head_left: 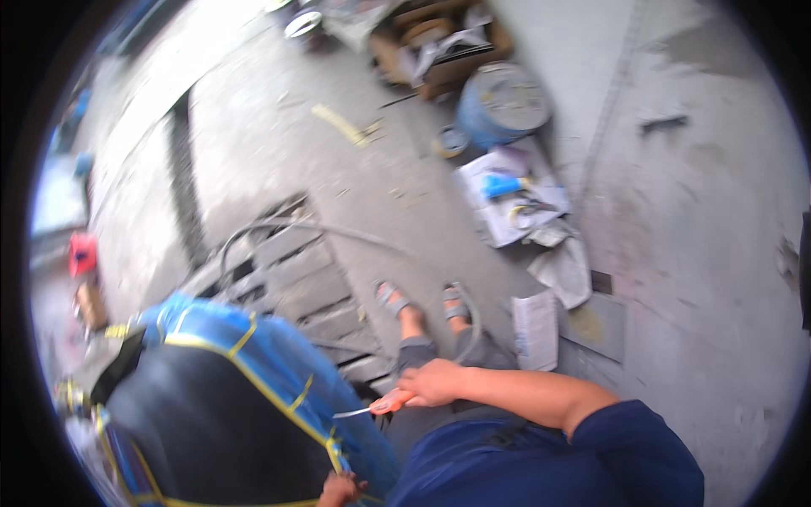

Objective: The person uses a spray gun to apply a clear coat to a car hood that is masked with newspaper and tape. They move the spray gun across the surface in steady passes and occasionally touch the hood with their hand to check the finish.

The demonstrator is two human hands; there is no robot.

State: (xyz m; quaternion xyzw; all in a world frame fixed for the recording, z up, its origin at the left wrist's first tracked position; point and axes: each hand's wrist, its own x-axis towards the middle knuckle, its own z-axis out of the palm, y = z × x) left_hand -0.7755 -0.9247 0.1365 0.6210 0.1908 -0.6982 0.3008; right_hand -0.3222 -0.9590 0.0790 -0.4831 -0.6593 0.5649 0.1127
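My right hand (432,383) is closed around the orange handle of an air blow gun (389,402), whose thin metal nozzle points left toward blue masking film (291,359). The film, edged with yellow tape (239,365), surrounds a smooth dark grey panel (211,422) at the lower left. At the panel's lower right corner, by the tape, is my left hand (340,488). Its fingers look curled; the lower edge cuts it off, and blur hides what they may hold. A pale hose (475,325) curves beside my foot and goes behind my right hand.
A slatted floor grate (304,275) lies ahead of my feet, crossed by a hose (338,228). To the right stand a blue drum (498,106), a cardboard box (439,46), papers with a blue item (504,186) and a tape roll (450,141). A wall (693,237) rises at the right.
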